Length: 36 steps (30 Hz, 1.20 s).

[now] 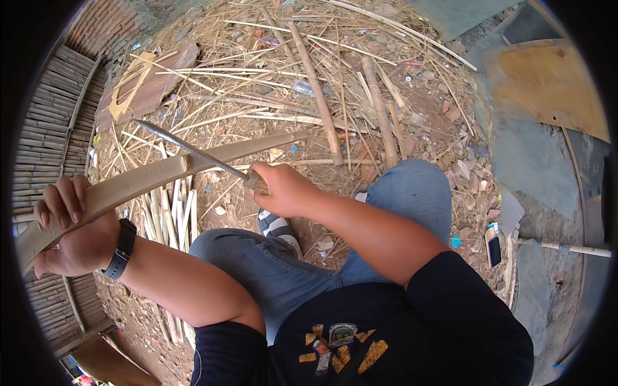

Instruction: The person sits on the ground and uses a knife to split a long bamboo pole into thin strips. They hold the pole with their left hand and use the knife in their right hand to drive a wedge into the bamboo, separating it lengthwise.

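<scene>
My left hand [87,248] is wrapped around the near end of a long split bamboo strip [138,181], which slants up and to the right across my front. A raised node crosses the strip partway along, and its far end tapers. In my right hand [286,190] is the handle of a long-bladed knife [164,135], its blade pointing up and to the left. The blade crosses the strip just past the node; whether its edge touches the bamboo, I cannot tell. My fingers hide most of the handle.
Several pale bamboo slats [170,215] lie beneath the strip. Thicker poles [315,90] and loose straw cover the ground ahead. A bamboo-slat wall [51,128] stands at left, grey sheets [534,161] at right. A phone [494,251] lies to my right.
</scene>
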### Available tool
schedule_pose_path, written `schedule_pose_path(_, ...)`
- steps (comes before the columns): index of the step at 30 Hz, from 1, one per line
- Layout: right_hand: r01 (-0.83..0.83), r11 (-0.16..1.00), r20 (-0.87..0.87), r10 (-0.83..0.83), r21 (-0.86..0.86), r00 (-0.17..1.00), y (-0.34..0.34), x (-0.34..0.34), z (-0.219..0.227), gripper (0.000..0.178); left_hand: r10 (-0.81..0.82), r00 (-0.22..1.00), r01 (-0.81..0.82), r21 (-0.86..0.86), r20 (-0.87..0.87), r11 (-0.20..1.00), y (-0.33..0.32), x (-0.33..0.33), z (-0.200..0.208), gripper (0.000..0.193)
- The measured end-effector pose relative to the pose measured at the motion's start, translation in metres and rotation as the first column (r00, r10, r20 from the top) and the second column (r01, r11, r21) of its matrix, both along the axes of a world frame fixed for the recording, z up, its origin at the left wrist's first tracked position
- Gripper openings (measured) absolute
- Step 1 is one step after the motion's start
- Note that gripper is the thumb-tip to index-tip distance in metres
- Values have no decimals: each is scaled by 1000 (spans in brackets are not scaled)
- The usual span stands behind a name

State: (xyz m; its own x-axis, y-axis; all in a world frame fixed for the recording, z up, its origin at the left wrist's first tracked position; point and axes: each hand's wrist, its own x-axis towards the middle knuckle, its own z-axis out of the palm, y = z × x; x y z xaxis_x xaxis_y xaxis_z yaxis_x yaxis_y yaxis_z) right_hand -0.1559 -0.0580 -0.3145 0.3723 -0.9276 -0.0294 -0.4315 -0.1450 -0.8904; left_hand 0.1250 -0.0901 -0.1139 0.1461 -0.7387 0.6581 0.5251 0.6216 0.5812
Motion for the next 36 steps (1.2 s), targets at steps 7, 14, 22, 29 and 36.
schedule_pose_path(7,125,990,-43,-123,59,991,-15,-8,-24,55,-138,990,138,-44,0,989,0,-1,-4,59)
schedule_pose_path(14,65,987,-47,-59,146,997,-23,-12,-20,55,-203,979,203,-42,-16,978,6,-13,-3,51)
schedule_pose_path(22,42,998,31,-44,50,999,-2,3,-8,46,-322,946,325,-89,49,941,4,2,-6,44)
schedule_pose_path(29,270,911,-85,-256,313,963,-19,-8,-59,44,-326,945,327,-68,31,942,2,2,-6,48)
schedule_pose_path(36,58,993,136,-71,100,988,6,7,-24,48,-294,955,295,-69,34,953,5,1,-2,51)
